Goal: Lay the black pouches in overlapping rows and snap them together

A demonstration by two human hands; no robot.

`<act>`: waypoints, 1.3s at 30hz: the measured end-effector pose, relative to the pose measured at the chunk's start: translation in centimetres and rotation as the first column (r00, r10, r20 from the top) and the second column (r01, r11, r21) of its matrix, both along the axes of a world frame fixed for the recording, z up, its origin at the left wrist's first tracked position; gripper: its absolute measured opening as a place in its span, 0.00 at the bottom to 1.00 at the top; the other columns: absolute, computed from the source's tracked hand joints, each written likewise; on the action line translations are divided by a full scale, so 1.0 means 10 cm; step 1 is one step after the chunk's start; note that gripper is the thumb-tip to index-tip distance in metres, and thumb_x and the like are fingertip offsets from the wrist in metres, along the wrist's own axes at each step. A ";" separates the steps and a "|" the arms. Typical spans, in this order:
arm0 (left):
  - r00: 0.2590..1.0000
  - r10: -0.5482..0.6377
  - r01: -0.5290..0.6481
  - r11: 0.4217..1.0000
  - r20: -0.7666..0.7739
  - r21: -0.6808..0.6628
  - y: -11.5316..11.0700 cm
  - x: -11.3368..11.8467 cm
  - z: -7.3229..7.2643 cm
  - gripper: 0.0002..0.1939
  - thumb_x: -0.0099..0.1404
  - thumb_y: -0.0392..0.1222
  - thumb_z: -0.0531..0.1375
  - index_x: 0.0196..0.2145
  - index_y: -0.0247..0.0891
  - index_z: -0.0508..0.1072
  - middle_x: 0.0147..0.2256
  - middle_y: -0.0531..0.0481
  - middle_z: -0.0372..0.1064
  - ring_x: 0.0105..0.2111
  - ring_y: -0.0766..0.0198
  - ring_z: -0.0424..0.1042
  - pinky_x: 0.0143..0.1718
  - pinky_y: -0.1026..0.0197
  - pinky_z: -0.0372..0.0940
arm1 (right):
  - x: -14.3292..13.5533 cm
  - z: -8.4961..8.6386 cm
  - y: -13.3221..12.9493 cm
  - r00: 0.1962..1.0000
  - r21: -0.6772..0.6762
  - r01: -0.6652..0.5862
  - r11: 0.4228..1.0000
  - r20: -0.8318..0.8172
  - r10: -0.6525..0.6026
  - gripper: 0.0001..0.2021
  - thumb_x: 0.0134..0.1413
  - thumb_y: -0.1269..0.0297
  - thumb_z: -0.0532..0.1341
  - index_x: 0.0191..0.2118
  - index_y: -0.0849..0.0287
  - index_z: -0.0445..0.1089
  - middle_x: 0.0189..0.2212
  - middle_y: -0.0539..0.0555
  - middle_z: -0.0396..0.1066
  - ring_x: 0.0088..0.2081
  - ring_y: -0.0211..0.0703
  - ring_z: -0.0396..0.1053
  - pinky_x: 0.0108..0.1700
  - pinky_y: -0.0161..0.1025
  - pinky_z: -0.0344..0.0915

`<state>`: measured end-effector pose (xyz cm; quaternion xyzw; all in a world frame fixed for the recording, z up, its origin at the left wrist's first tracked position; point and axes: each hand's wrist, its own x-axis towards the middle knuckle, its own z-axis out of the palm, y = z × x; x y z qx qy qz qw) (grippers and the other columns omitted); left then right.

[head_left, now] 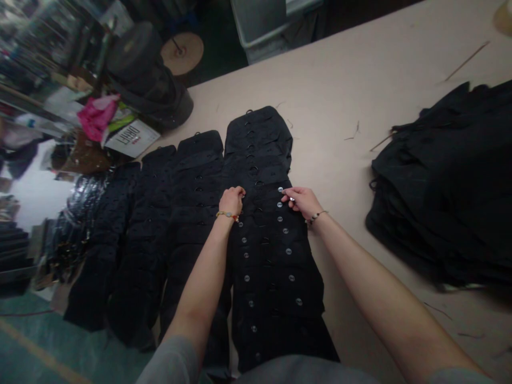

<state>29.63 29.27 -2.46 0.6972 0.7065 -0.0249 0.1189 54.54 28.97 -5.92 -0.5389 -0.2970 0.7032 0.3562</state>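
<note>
Overlapping black fabric pieces (276,336) lie in a long row in front of me, with small D-shaped rings along their middle. Two lines of small round metal discs (288,251) with slots run down the row, one on each side. My left hand (231,202) is closed in a pinch at the left line; what its fingertips hold is too small to make out. On the right line, my right hand (303,201) has its fingertips at the farthest disc (280,190). Another shiny small metal disc (293,199) shows between its curled fingers.
More rows of black pieces (196,208) lie to the left. A large black fabric stack (448,197) is on the right of the pale table (332,101). Black rolls (148,80), a white box (134,137) and plastic-wrapped goods (80,218) stand at the left. Loose threads (354,132) lie about.
</note>
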 end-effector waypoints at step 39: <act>0.972 -0.105 0.115 0.993 0.210 -0.040 0.14 -0.11 0.01 0.08 0.66 0.36 0.51 0.35 0.39 0.70 0.33 0.49 0.68 0.35 0.62 0.67 0.40 0.60 0.63 | 0.05 -0.02 0.94 0.950 0.181 -0.108 0.978 -0.271 0.156 0.09 0.51 0.60 0.66 0.35 0.61 0.75 0.17 0.45 0.59 0.15 0.26 0.49 0.15 0.28 0.43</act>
